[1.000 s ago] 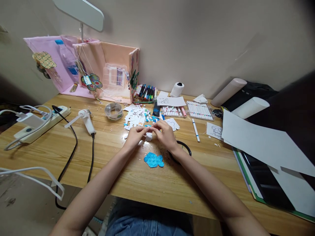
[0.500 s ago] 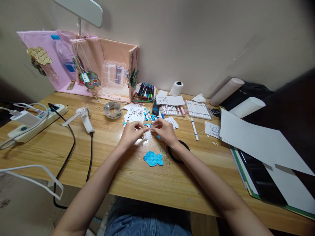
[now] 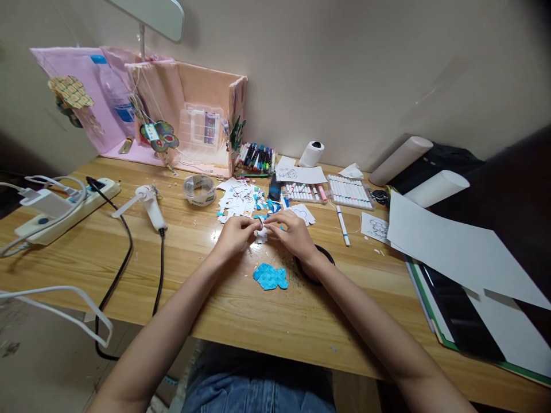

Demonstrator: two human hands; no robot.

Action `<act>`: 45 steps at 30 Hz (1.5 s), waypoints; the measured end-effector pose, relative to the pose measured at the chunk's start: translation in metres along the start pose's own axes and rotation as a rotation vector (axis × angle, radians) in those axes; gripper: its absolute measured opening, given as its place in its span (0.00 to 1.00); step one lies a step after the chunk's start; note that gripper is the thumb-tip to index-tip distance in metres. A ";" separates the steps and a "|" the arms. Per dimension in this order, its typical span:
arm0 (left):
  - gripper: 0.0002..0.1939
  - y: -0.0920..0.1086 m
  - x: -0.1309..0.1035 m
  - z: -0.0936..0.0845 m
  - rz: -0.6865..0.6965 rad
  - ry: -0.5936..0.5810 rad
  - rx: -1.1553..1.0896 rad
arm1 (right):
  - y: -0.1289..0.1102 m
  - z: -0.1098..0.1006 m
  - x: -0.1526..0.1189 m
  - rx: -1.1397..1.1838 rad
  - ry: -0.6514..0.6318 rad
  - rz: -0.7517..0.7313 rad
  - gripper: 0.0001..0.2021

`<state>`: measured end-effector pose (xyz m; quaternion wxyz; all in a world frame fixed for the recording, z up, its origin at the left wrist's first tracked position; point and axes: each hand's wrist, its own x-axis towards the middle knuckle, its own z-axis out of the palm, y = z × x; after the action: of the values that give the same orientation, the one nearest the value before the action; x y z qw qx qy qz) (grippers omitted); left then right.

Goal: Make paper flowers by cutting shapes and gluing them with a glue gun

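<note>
My left hand (image 3: pixel 235 235) is pinched, thumb against fingers, above the scraps in the middle of the table. Its fingertips meet those of my right hand (image 3: pixel 293 233), which is also pinched, around something too small to make out. Just behind and under the fingers lie white and blue paper scraps (image 3: pixel 239 198). Nearer to me, a blue fish-shaped cut-out (image 3: pixel 270 276) with a woven-looking surface lies flat on the table. A black ring-shaped roll (image 3: pixel 329 256) sits partly hidden under my right wrist.
Left of the scraps are a clear tape roll (image 3: pixel 199 190), a white glue gun (image 3: pixel 151 209) with a black cord, and a power strip (image 3: pixel 69 212). Marker trays (image 3: pixel 350 192) line the back. White paper sheets (image 3: pixel 456 246) cover the right side. Pink fabric-covered boxes (image 3: pixel 202 80) stand back left.
My view has shifted slightly, moving everything a little in the frame. The fingers of my right hand are now straighter and lie flatter; both hands stay together over the scraps.
</note>
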<state>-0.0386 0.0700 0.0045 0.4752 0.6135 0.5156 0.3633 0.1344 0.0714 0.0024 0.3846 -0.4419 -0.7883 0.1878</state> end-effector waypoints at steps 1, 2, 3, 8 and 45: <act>0.14 0.001 0.000 0.000 0.001 0.000 -0.011 | -0.002 0.000 -0.001 0.004 0.002 -0.004 0.04; 0.15 0.003 0.000 0.000 -0.002 -0.006 -0.023 | -0.004 -0.001 -0.002 0.002 0.003 -0.010 0.04; 0.15 0.003 0.000 0.000 -0.010 -0.019 -0.037 | -0.006 -0.001 -0.003 -0.005 0.002 -0.015 0.04; 0.17 0.002 0.000 0.001 -0.030 -0.062 -0.088 | -0.008 0.001 -0.004 -0.074 0.004 -0.043 0.04; 0.25 0.002 -0.024 0.004 0.229 -0.576 0.457 | 0.006 -0.023 -0.017 -0.250 -0.047 0.130 0.13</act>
<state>-0.0392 0.0457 0.0067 0.4078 0.8342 0.3568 0.1027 0.1609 0.0589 0.0057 0.2951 -0.5318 -0.7842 0.1231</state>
